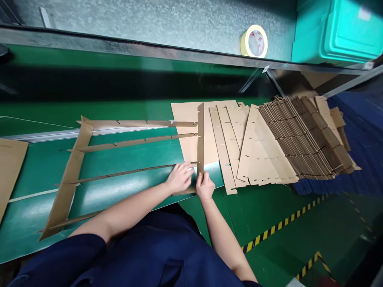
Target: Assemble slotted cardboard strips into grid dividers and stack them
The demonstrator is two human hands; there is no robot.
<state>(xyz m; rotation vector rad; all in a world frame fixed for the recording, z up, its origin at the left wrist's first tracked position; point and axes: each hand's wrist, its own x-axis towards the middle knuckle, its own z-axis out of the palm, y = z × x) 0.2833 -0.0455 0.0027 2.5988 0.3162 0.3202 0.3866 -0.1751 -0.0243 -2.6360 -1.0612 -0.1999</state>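
A frame of slotted cardboard strips stands on edge on the green work surface. Several long strips (pixel 128 142) run from a left cross strip (pixel 70 171) to a right cross strip (pixel 200 137). My right hand (pixel 205 186) is closed around the near end of the right cross strip, thumb on top. My left hand (pixel 181 177) is just left of it, beside the third long strip, fingers loosely stretched toward the cross strip and slightly blurred. Its fingers show no grip on anything. Part of the nearest long strip (pixel 83 216) is hidden behind my left forearm.
Flat slotted cardboard pieces (pixel 224 147) lie to the right, beside a thick stack of strips (pixel 305 139). A tape roll (pixel 243 42) and a teal bin (pixel 326 34) stand on the metal shelf (pixel 149 24). A cardboard sheet (pixel 10 167) lies at far left.
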